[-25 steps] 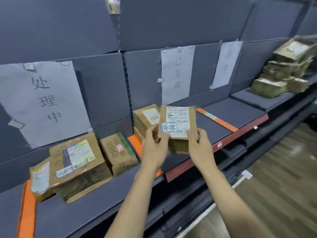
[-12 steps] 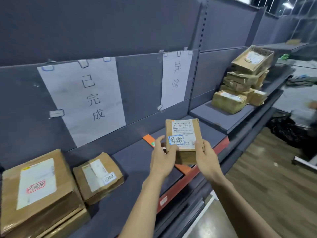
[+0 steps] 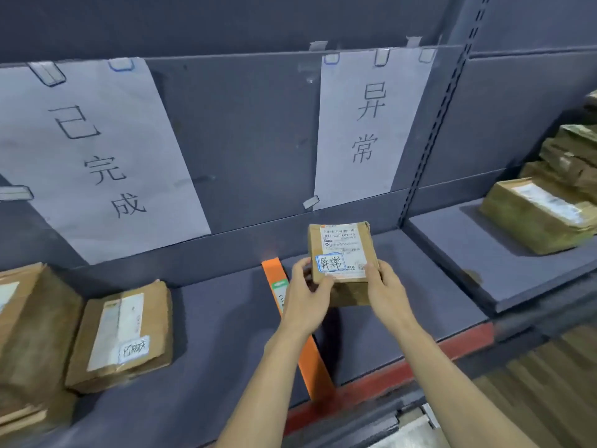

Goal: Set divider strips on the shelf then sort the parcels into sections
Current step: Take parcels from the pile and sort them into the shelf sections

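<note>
Grey shelving (image 3: 403,286) carries paper section signs on its back panel, with an orange divider strip (image 3: 273,274) already laid between the 已完成 sign (image 3: 97,156) and the 异常 sign (image 3: 368,124). Both the left hand (image 3: 307,297) and right hand (image 3: 386,294) grip a small parcel (image 3: 340,253) tagged 异常, held above the right-hand section. Two parcels (image 3: 124,334) already lie under 已完成, while a stack (image 3: 542,208) further right appears unsorted.

I note a divider strip (image 3: 274,279) lying on the shelf (image 3: 226,318); two parcels (image 3: 122,334) sit left of it, a held parcel (image 3: 340,253) right.
</note>
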